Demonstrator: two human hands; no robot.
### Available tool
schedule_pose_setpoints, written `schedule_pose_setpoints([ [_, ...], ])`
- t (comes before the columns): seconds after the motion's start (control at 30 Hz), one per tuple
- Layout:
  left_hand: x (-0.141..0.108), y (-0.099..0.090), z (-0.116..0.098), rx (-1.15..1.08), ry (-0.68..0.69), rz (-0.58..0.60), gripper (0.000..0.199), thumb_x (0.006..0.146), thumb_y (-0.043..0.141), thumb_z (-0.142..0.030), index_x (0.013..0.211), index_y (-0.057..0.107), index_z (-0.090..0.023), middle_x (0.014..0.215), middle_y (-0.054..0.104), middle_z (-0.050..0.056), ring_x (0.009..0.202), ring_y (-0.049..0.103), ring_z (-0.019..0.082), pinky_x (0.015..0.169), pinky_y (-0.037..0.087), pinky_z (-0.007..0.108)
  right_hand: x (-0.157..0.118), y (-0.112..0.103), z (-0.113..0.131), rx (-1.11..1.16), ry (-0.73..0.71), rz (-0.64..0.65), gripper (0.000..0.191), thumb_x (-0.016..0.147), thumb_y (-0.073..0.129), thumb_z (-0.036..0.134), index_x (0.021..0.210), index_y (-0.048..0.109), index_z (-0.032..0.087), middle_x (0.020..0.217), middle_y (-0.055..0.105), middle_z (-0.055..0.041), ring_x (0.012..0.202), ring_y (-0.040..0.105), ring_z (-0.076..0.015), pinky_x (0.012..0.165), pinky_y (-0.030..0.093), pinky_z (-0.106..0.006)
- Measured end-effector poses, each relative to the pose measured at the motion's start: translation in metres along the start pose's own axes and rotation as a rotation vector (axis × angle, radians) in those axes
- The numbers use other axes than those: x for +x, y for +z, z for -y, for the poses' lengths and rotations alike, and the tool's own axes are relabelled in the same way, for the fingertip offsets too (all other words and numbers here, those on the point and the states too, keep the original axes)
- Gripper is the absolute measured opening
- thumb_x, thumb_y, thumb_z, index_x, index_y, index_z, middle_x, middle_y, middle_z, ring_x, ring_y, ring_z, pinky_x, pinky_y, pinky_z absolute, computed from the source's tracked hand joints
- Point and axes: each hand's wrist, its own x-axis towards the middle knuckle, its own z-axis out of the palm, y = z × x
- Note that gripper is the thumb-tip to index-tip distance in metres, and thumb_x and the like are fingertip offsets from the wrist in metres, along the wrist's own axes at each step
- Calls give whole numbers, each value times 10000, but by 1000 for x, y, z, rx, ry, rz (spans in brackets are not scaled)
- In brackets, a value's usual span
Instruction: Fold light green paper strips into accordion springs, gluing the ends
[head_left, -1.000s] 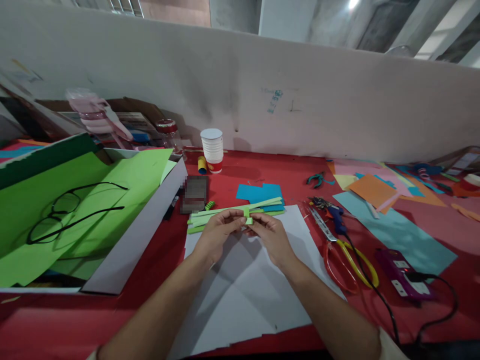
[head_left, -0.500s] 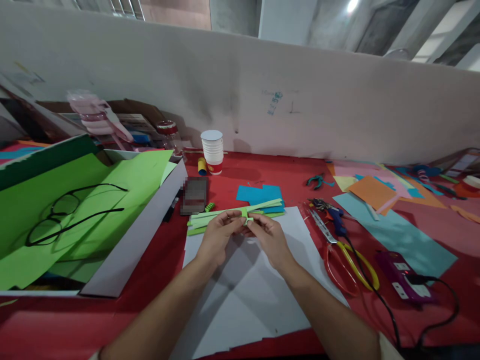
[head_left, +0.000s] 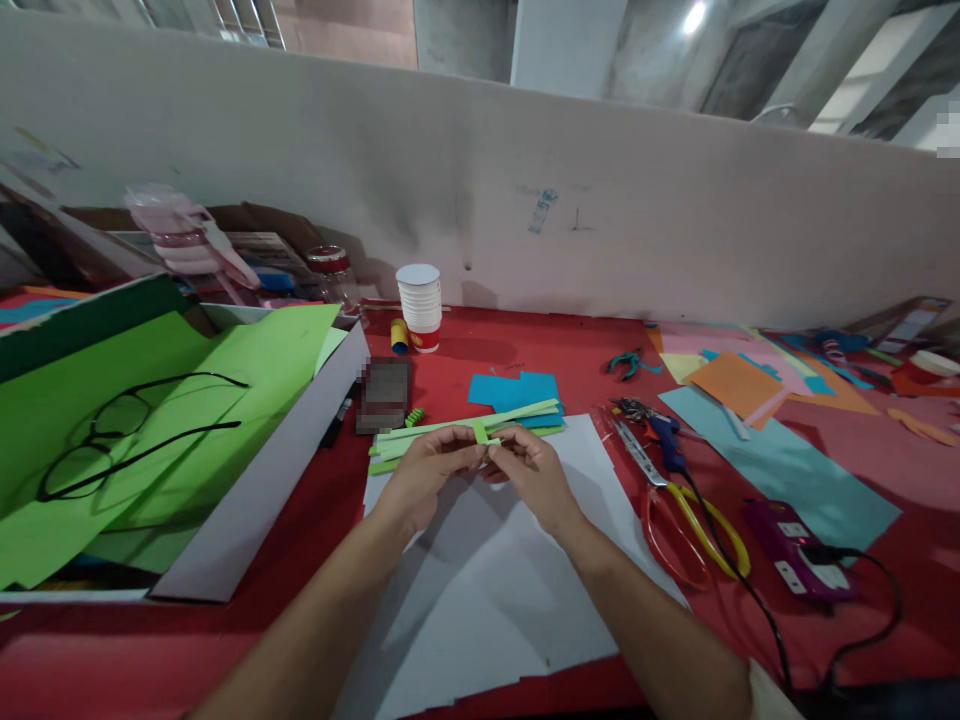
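Note:
Between my two hands is a small folded green paper strip [head_left: 481,432], partly covered by the fingers. My left hand [head_left: 435,468] pinches it from the left, and my right hand [head_left: 531,476] pinches it from the right, fingertips nearly meeting. Both hands are above the far part of a white paper sheet [head_left: 480,620]. Just beyond them lie several loose green paper strips [head_left: 525,411], with blue paper pieces [head_left: 496,386] behind. A small green coiled paper piece [head_left: 415,416] sits left of the strips.
At left stands a box [head_left: 247,520] with green paper and eyeglasses [head_left: 120,430]. Paper cups [head_left: 420,305] and a blurred dark rectangular object [head_left: 384,395] stand nearer the middle. Scissors [head_left: 705,525], a glue gun [head_left: 670,445], a purple power strip [head_left: 796,550] and coloured papers [head_left: 735,385] lie right.
The folded strip has turned slightly between my fingers, and its small pale loop is now mostly covered. The whole view has shifted a little; the items on the table have stayed put.

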Motion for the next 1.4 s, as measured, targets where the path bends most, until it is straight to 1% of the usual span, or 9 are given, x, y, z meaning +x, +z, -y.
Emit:
schedule_pose_setpoints([
  [0.13, 1, 1, -1, -6, -20, -49, 203, 563, 783, -208, 653, 610, -151, 605, 593, -17, 587, 567, 105, 607, 436, 232, 3, -4, -6, -187, -66, -57, 226, 725, 621, 344, 906, 647, 211, 726, 666, -2, 608, 622, -150, 585, 522, -283],
  [0.3, 4, -2, 2, -15, -51, -38, 219, 550, 794, -198, 655, 610, -144, 645, 599, -9, 634, 588, 111, 694, 465, 255, 5, -6, -7, -289, -149, -155, 135, 700, 638, 321, 732, 669, 194, 692, 656, -11, 633, 587, -151, 610, 487, -272],
  [0.43, 5, -4, 5, 51, -65, 11, 177, 614, 755, -217, 636, 595, -144, 608, 576, -9, 601, 566, 99, 614, 440, 218, 5, -6, -9, -238, -75, -137, 150, 712, 615, 337, 714, 647, 191, 646, 624, 8, 610, 570, -140, 581, 477, -255],
  [0.53, 5, -4, 7, 41, -69, 46, 171, 639, 731, -211, 610, 576, -146, 564, 554, -19, 550, 525, 78, 562, 410, 194, 6, -7, -11, -259, -95, -121, 189, 741, 589, 364, 724, 646, 185, 643, 622, 6, 609, 566, -139, 570, 467, -249],
  [0.67, 4, -2, 5, -47, -111, 58, 168, 602, 753, -181, 649, 595, -153, 610, 580, -27, 594, 566, 84, 643, 454, 210, 6, -10, -12, -314, -160, -103, 206, 767, 570, 370, 722, 641, 182, 656, 628, 5, 621, 565, -137, 600, 461, -254],
  [0.8, 2, 0, 2, -91, -147, 46, 192, 569, 767, -146, 652, 595, -156, 651, 609, -20, 674, 616, 113, 725, 481, 234, 6, -10, -12, -317, -146, -78, 189, 772, 572, 363, 732, 636, 189, 676, 635, 8, 649, 577, -144, 614, 457, -256],
  [1.03, 2, 2, 2, -127, -166, -13, 188, 545, 743, -99, 605, 574, -157, 614, 609, -13, 594, 586, 104, 636, 479, 231, 6, -9, -6, -224, -79, -38, 190, 768, 580, 366, 710, 617, 189, 656, 618, 16, 633, 563, -134, 600, 429, -245],
  [1.23, 2, 6, 5, -214, -148, -88, 182, 547, 711, -81, 654, 583, -153, 583, 582, -35, 539, 553, 84, 582, 468, 225, 2, -6, -2, -312, -203, -41, 246, 636, 729, 286, 832, 600, 212, 792, 603, 23, 680, 561, -127, 566, 420, -221],
  [1.4, 2, 9, 5, -218, -149, -85, 202, 550, 720, -92, 665, 569, -159, 573, 601, -28, 537, 568, 88, 602, 481, 227, 3, -6, -5, -372, -301, -59, 108, 691, 682, 278, 768, 648, 210, 792, 567, 5, 702, 553, -132, 595, 435, -232],
])
